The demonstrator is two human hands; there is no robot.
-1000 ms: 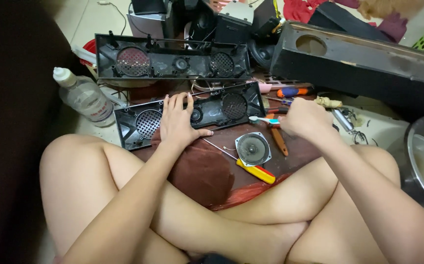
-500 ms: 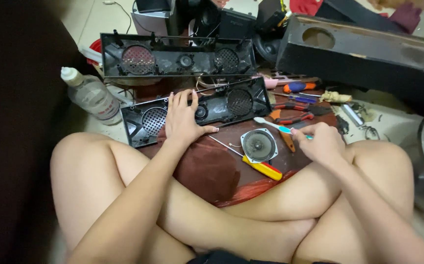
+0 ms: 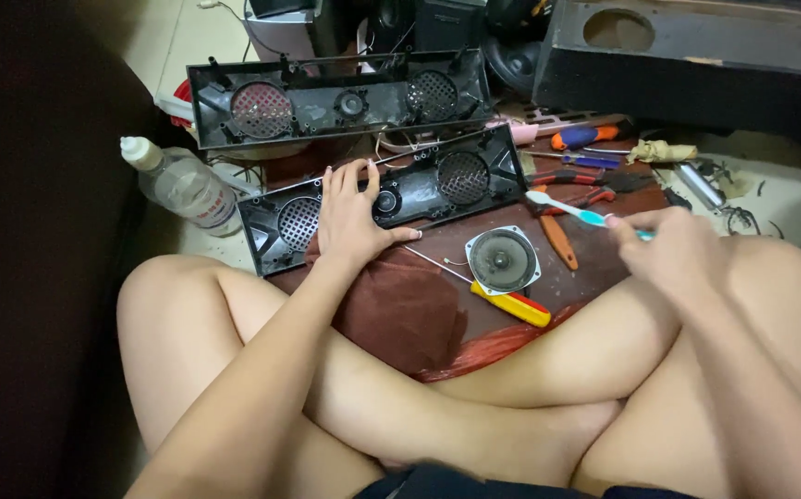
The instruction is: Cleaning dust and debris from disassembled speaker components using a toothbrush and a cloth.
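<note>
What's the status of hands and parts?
Left hand flat on near speaker panel. Right hand holds toothbrush. Loose speaker, yellow screwdriver between.

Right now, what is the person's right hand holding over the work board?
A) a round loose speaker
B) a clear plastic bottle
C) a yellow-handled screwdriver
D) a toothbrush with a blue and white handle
D: the right hand grips a toothbrush whose bristle end points left, while the yellow-handled screwdriver, the loose speaker and the bottle lie untouched.
</note>
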